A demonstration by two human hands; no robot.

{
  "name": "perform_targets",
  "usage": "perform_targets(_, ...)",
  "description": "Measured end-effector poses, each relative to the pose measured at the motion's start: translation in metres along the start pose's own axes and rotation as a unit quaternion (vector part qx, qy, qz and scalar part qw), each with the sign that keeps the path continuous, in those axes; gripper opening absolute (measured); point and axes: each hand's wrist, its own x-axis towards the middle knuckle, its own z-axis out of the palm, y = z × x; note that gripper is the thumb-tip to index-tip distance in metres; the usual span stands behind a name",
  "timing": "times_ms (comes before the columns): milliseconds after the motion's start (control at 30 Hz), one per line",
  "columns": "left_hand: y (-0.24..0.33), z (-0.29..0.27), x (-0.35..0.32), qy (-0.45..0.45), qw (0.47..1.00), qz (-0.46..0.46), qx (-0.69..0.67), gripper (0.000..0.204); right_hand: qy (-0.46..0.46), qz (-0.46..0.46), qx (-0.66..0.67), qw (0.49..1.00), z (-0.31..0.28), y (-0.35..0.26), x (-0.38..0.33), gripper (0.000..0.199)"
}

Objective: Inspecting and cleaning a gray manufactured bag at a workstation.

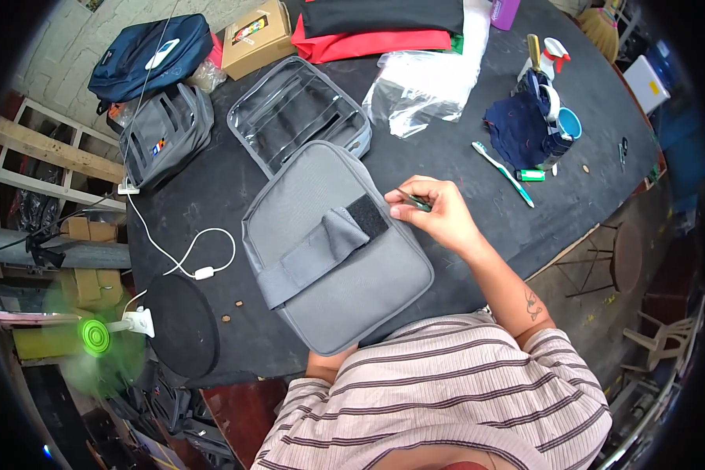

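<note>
A grey padded fabric bag (290,204) lies tilted in front of me, with a wide grey strap (309,258) across it. The strap's end lies by a black hook-and-loop patch (366,216). At the bag's right edge, my right hand (435,210) is closed in a pinch on a small, dark pointed tool (415,201), which looks like thread snips. Of my left arm (329,364), only a bit of forearm shows at the bag's lower edge. The bag hides my left hand, so its fingers cannot be seen.
Behind the bag lies a clear-topped grey case (298,110). Farther left are a grey bag (168,133), a navy backpack (153,59) and a cardboard box (254,37). A toothbrush (503,174) lies right, near a denim holder (517,125). A green fan (95,337) spins at left.
</note>
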Motion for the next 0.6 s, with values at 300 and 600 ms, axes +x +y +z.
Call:
perform_targets(300,-0.014,0.014,-0.004,0.004,0.996,0.038,-0.082,0.058,0.155,0.003,-0.103,0.983,-0.009,0.039,0.039,0.022)
perform_targets(600,-0.016,0.000,0.023,0.022,0.983,0.070,-0.168,0.060,0.023,-0.194,-0.383,0.903,-0.017,-0.051,0.026,0.018)
